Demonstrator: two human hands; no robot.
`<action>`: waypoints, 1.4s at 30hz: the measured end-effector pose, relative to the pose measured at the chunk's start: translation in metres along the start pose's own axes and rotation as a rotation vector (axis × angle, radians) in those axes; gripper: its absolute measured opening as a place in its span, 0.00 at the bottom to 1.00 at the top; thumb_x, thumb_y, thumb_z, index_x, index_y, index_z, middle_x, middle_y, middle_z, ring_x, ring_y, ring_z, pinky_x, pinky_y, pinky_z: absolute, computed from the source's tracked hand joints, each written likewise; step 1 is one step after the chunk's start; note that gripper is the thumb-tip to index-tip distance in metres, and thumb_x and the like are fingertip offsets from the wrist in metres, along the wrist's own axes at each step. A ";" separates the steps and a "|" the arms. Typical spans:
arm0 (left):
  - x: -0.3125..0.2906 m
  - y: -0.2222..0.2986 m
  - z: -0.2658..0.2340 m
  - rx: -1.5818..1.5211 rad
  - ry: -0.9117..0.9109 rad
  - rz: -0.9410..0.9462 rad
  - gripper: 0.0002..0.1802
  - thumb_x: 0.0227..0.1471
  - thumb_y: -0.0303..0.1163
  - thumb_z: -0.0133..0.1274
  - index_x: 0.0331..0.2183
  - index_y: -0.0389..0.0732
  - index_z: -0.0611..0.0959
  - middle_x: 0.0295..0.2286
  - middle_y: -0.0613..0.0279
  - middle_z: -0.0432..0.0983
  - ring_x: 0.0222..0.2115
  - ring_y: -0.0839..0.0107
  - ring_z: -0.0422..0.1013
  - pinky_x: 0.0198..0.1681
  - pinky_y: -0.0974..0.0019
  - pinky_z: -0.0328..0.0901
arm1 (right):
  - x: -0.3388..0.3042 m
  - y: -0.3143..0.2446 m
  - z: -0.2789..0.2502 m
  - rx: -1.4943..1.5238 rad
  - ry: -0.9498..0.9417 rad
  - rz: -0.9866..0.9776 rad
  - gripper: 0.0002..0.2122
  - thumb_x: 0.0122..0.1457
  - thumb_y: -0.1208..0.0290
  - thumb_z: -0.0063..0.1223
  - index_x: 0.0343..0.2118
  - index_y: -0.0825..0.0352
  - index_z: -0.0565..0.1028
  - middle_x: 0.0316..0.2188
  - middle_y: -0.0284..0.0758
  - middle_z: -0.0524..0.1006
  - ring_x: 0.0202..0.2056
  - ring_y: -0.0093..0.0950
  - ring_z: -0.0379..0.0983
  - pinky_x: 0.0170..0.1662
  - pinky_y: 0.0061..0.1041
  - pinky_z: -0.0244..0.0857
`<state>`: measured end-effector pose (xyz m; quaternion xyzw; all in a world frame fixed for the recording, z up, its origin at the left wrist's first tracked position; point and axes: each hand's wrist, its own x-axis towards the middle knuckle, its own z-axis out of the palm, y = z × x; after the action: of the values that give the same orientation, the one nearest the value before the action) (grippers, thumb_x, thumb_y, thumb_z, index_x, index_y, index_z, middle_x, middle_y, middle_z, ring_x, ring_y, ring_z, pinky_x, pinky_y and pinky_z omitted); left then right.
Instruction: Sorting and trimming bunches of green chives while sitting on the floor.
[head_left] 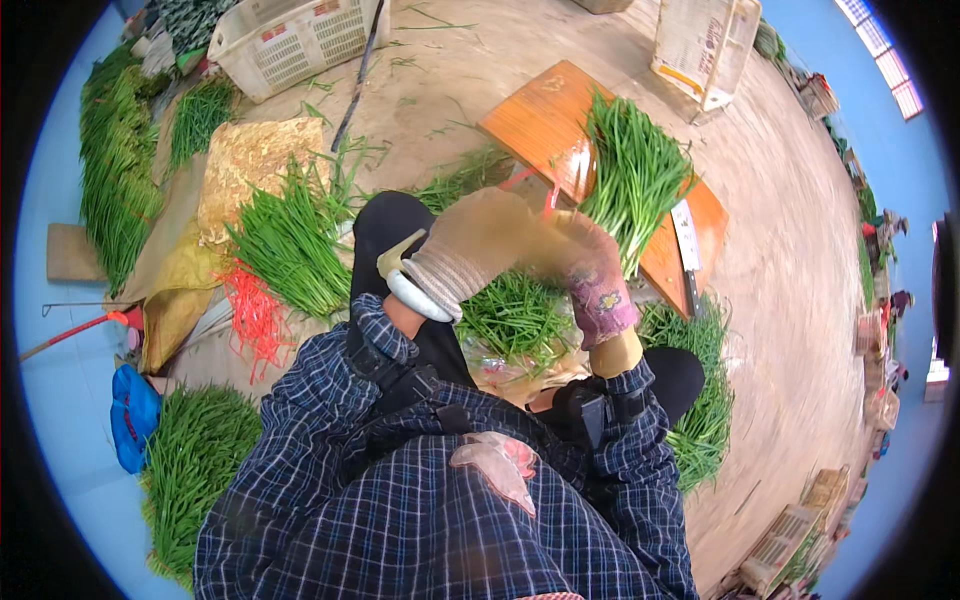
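Left hand [472,245], in a beige knit glove, and right hand [600,288], in a purple patterned glove, meet at the fingers above the knees; blur covers the fingertips, so whether either is clenched, released or grasping cannot be told. Tan floor [790,300] extends around the seated person. Against the blue wall [60,210] at far left lies a long pile of greens [112,165]; a second pile [195,465] lies at lower left. Ahead and to the right, an orange board [540,115] lies at an angle. A white crate [300,50] is positioned at upper left. On the board rests the bunch [640,165], leaves pointing away, stems beside the right hand; contact between them cannot be confirmed. Left of the left knee, cut greens [295,250] lie against a straw-coloured sack [250,175]. Loose leaves [515,318] lie between the legs. A heap of red strips [258,320] is beside the cut greens. Right of the bunch, a knife [686,245] lies on the board, handle toward the person. One red tie [552,198] projects upward at the fingers.
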<state>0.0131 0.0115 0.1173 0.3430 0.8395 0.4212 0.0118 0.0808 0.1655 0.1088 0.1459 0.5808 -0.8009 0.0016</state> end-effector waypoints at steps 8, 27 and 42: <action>-0.001 -0.035 0.049 -0.110 -0.232 -0.356 0.09 0.48 0.30 0.54 0.32 0.35 0.78 0.26 0.68 0.73 0.27 0.82 0.66 0.32 0.75 0.63 | 0.007 0.068 -0.024 -0.035 0.104 -0.063 0.07 0.55 0.80 0.51 0.37 0.71 0.74 0.30 0.30 0.75 0.30 0.18 0.69 0.36 0.15 0.63; -0.034 -0.051 0.087 -0.725 -0.035 -0.372 0.05 0.45 0.28 0.55 0.29 0.38 0.81 0.22 0.72 0.72 0.22 0.82 0.64 0.27 0.76 0.60 | -0.025 0.096 -0.006 -0.073 0.368 -0.090 0.07 0.53 0.79 0.52 0.36 0.71 0.74 0.28 0.27 0.74 0.29 0.16 0.67 0.34 0.14 0.61; -0.043 -0.102 0.091 -0.898 -0.301 -0.985 0.10 0.41 0.32 0.55 0.17 0.46 0.71 0.13 0.72 0.60 0.12 0.78 0.54 0.16 0.73 0.51 | -0.049 0.159 -0.112 1.063 0.517 -0.015 0.07 0.59 0.69 0.47 0.33 0.67 0.71 0.17 0.26 0.64 0.18 0.20 0.59 0.27 0.21 0.60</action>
<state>0.0160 0.0078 -0.0257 -0.0623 0.6310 0.6218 0.4597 0.1810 0.2095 -0.0594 0.3130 0.0824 -0.9204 -0.2192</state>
